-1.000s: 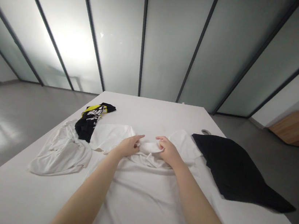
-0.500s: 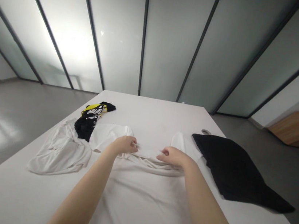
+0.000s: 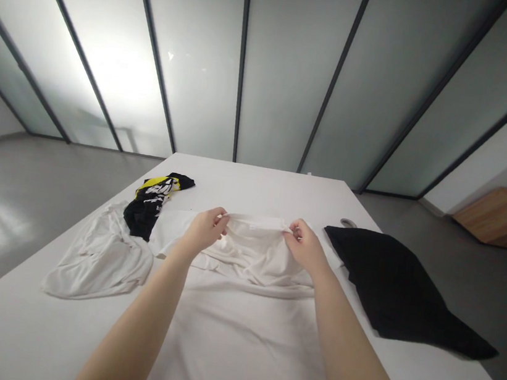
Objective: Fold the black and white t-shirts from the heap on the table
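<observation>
The left hand (image 3: 205,230) and right hand (image 3: 306,247) each pinch the far edge of a white T-shirt (image 3: 238,337), raising it in a slack fold. Its near part lies spread flat on the white table (image 3: 254,181), its middle rumpled. Farther out lie a crumpled white garment (image 3: 99,257), a bunched black-and-yellow garment (image 3: 151,201) and a flat black garment (image 3: 390,286).

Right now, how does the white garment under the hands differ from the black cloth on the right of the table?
The left hand and right hand lift the white garment; the black cloth lies flat, untouched. The white garment is wrinkled; the black cloth looks smooth. Both lie on the white table.
</observation>
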`<state>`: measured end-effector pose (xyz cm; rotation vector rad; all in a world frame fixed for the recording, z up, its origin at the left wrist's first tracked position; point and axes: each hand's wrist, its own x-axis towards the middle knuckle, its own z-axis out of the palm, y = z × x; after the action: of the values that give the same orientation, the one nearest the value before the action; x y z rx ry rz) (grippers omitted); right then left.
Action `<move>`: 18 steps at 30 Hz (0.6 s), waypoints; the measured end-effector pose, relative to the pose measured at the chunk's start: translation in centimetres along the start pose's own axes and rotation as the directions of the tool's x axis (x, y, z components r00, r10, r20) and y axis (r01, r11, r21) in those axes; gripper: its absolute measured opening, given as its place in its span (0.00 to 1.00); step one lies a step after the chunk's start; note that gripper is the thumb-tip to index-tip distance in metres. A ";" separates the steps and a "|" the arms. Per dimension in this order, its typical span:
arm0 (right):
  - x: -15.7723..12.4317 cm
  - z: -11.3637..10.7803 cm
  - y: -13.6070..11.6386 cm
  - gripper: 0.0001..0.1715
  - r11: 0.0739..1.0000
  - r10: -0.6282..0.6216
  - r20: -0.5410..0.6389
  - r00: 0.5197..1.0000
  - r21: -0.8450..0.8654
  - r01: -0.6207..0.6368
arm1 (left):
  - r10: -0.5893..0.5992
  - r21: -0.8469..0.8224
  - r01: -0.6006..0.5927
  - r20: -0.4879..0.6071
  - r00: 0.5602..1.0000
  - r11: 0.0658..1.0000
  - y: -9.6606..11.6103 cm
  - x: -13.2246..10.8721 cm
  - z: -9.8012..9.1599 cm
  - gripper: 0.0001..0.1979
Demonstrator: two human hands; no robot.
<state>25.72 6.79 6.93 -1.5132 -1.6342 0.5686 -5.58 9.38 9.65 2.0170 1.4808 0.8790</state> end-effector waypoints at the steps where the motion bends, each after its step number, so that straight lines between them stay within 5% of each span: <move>1: 0.1 0.5 0.1 0.17 1.000 0.005 -0.068 0.998 0.012 -0.004 | 0.016 -0.062 -0.020 -0.058 0.998 0.998 -0.2 0.1 0.7 0.16; 5: 0.1 3.0 1.1 0.39 0.994 -0.095 -0.154 0.984 -0.060 0.086 | 0.109 -0.051 -0.121 -0.195 0.975 0.991 -2.4 0.4 4.0 0.30; 10: 0.2 4.4 3.5 0.24 0.963 -0.222 -0.098 0.970 -0.174 0.203 | -0.037 0.303 0.054 -0.062 0.997 0.952 -5.7 0.1 6.2 0.22; 14: 0.4 3.5 5.9 0.23 0.973 -0.139 -0.201 0.970 -0.213 0.095 | -0.148 0.435 0.156 -0.052 0.988 0.887 -6.6 -0.1 5.8 0.22; 18: 0.5 1.8 7.9 0.26 0.946 0.061 -0.177 0.982 -0.304 -0.114 | -0.167 0.524 0.212 -0.132 0.977 0.825 -7.5 -0.2 4.4 0.25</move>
<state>29.06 8.99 -0.18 -1.8195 -1.5866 0.2266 -7.21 11.36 1.37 2.1653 2.1183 0.4962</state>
